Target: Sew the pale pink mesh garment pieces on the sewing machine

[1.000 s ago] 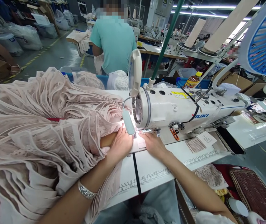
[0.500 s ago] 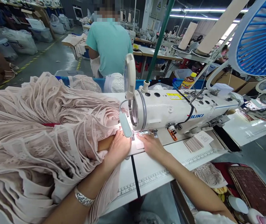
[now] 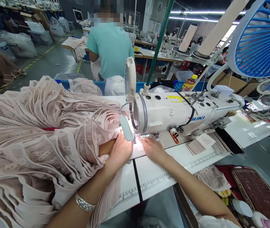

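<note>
A white sewing machine [image 3: 170, 110] stands before me, its small lamp [image 3: 126, 128] lighting the needle area. My left hand [image 3: 122, 148] is closed on the edge of a pale pink lace garment [image 3: 108, 122], left of the needle; the lamp partly covers its fingertips. From the right, my right hand [image 3: 152, 149] reaches to the presser foot with its fingers together; what they pinch, if anything, is hidden. Between both hands a small pale pink piece [image 3: 140, 147] lies on the machine bed. A big heap of similar pink garments [image 3: 54, 142] surrounds my left forearm.
A stack of paper labels [image 3: 200, 144] lies right of my right hand, beyond the printed ruler [image 3: 149, 183]. Tall thread cones [image 3: 187, 38] and a blue fan [image 3: 263, 38] rise at right. Behind the machine are a bottle [image 3: 189, 83] and a person in a turquoise shirt [image 3: 110, 47].
The view has shifted slightly. My right hand's fingers have bent a little at the presser foot, and the small pink piece shows less. My left hand stays nearly still. At far left, a person's feet have moved.
</note>
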{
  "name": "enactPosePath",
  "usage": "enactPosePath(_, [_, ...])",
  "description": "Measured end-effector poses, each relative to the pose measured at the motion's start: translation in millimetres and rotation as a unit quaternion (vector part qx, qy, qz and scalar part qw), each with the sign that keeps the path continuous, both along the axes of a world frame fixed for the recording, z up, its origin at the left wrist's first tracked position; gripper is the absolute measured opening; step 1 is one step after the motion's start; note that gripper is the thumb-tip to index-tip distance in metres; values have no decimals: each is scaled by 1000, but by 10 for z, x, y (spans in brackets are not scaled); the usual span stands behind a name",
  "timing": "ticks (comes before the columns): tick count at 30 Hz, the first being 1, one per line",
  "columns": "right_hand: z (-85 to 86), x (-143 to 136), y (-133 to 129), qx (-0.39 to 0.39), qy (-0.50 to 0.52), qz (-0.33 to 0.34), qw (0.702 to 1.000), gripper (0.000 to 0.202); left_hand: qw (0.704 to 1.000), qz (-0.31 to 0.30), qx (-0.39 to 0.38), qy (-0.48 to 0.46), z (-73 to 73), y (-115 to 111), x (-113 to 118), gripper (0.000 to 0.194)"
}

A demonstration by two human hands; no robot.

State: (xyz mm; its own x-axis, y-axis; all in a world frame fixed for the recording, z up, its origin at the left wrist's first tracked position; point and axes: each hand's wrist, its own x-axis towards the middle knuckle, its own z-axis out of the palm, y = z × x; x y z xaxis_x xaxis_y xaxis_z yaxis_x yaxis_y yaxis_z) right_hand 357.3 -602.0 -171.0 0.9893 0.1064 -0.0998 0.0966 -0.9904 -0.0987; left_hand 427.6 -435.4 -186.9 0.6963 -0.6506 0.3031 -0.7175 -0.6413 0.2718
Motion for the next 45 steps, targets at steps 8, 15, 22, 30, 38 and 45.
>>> enactPosePath(8, [6, -2, 11, 4, 3, -4, 1000, 58, 1000, -5, -3, -14, -1, -3, 0, 32])
enactPosePath(15, [-4, 7, -3, 4, -5, 0, 1000, 58, 1000, -8, -9, -21, -1, -4, 6, 25])
enactPosePath(22, [-16, 15, -12, 0, -2, 0, 1000, 62, 1000, -1, 1, -5, 17, -3, 7, 23])
enactPosePath(30, [-147, 12, 3, -13, -60, 9, 998, 47, 1000, 9, 16, -4, 46, 22, 7, 22])
enactPosePath(38, [-164, 69, -43, -6, -26, -40, 999, 45, 987, 135, 72, -44, 119, -63, 256, 27])
enactPosePath(45, [-180, 24, -91, -9, -99, -18, 995, 36, 986, 66, 117, -102, 305, 50, -189, 34])
